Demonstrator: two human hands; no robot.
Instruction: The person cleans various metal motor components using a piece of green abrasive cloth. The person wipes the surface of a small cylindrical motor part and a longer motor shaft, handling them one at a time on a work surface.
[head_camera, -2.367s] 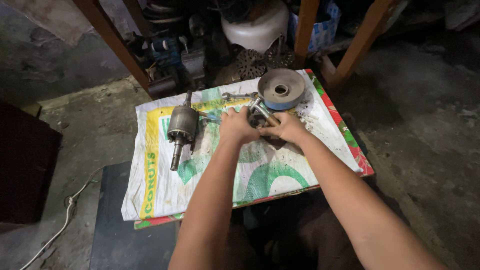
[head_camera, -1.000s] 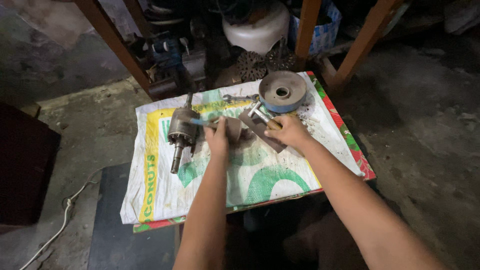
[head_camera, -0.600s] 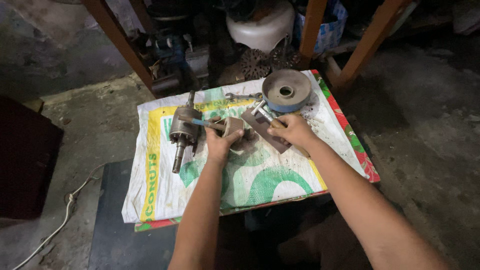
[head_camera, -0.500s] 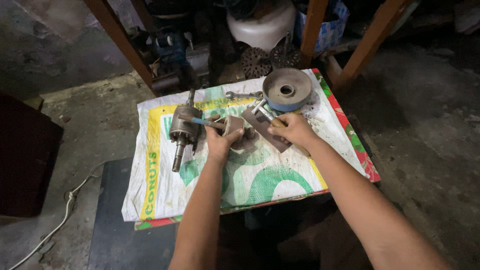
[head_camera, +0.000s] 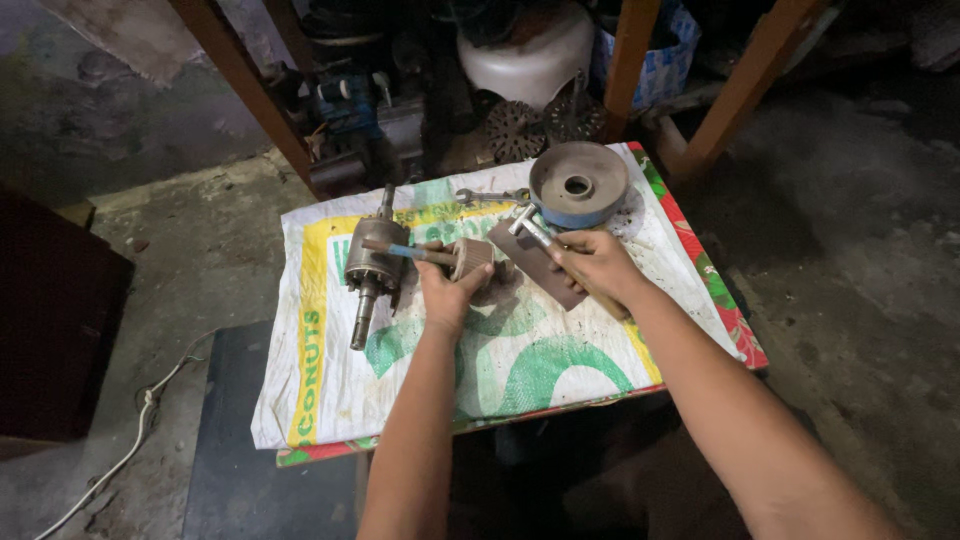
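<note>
The small cylindrical metal part (head_camera: 472, 258) sits near the middle of the woven sack (head_camera: 520, 360) that covers the counter, a little toward its far edge. The left hand (head_camera: 445, 295) has its fingers closed around this part from the near side. A thin blue-handled tool (head_camera: 410, 251) lies with its long axis running left from the part, across the top of the motor armature (head_camera: 374, 265).

The right hand (head_camera: 595, 265) is just to the right of the part, fingers closed on the handle of a hammer (head_camera: 535, 228). The hammer head points toward the far edge and is close to the part, so the right hand is the striking side and the left hand the holding side.

A flat dark metal plate (head_camera: 525, 262) lies between the two hands. A round pulley-like disc (head_camera: 578, 183) stands at the far right corner, with a spanner (head_camera: 490, 196) beside it. The armature shaft points toward the near edge.
</note>
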